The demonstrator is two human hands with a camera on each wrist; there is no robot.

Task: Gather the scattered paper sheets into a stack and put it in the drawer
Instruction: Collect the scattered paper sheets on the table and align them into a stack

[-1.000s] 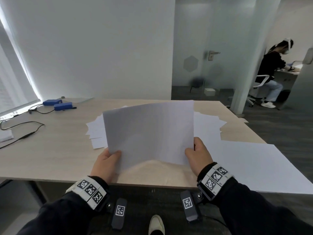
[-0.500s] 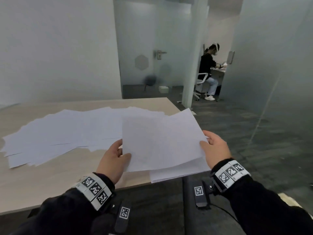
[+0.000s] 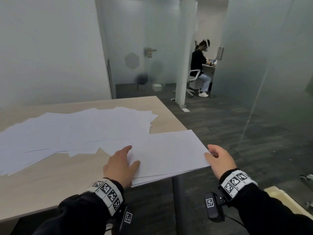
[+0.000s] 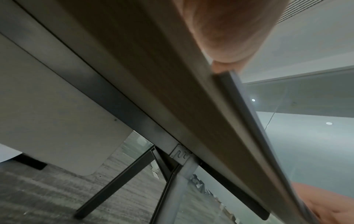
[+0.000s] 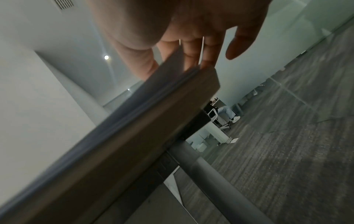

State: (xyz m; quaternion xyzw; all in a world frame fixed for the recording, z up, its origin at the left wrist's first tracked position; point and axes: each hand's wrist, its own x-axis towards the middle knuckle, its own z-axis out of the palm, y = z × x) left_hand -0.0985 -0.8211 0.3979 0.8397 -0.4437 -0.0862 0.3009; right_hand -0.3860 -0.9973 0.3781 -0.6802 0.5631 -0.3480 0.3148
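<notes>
Pretty dim, flat light on my head feed. Both wrist cams are smeary with blur, edges badly warped.

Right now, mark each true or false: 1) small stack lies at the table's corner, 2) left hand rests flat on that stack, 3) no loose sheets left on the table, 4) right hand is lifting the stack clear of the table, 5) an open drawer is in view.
1) The small stack lies at the table corner: true, overhanging the edge slightly.
2) The left hand rests flat on it: true.
3) No loose sheets left: false, the scattered sheets still cover the tabletop.
4) The right hand lifts the stack clear: false, the hand is at its right edge and the stack lies on the table.
5) Open drawer in view: false, none visible.
</notes>
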